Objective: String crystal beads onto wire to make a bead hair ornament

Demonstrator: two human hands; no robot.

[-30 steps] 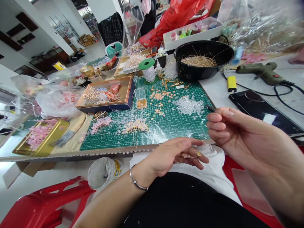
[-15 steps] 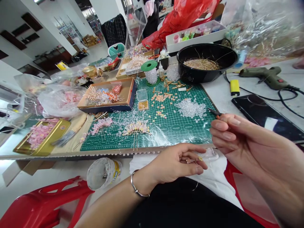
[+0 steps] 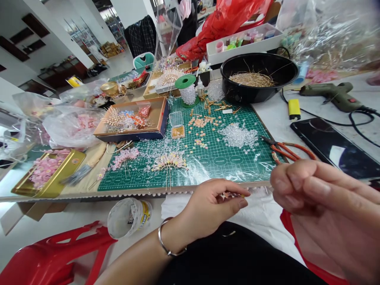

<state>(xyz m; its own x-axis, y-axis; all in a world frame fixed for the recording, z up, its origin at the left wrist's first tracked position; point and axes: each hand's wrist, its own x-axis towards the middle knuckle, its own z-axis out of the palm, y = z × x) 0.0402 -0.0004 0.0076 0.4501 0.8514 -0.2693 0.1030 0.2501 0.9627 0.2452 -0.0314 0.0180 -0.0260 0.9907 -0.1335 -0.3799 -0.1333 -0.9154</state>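
Note:
My left hand [image 3: 212, 206] hovers over my lap just below the table's front edge, with its fingers pinched on a small pink beaded piece [image 3: 230, 195]. My right hand [image 3: 314, 198] is close to the camera at the right, its fingers curled and pressed together; whether it pulls a thin wire I cannot make out. Orange-handled pliers [image 3: 285, 149] lie on the table just beyond that hand. A green cutting mat [image 3: 219, 158] carries a heap of clear beads [image 3: 239, 135], scattered pink beads [image 3: 199, 122] and a beaded hair comb [image 3: 169, 162].
A black pan of straw [image 3: 258, 75], a glue gun [image 3: 332, 94], a yellow lighter [image 3: 293, 109] and a dark tablet [image 3: 332, 144] lie at the right. A brown box of ornaments [image 3: 133, 118], a gold tin [image 3: 44, 174] and plastic bags stand left. Red chair [image 3: 53, 257] and tub [image 3: 129, 215] below.
My right hand has dropped lower and nearer, curling its fingers, so the pliers behind it now show. The left hand has closed its fingers onto the small pink piece.

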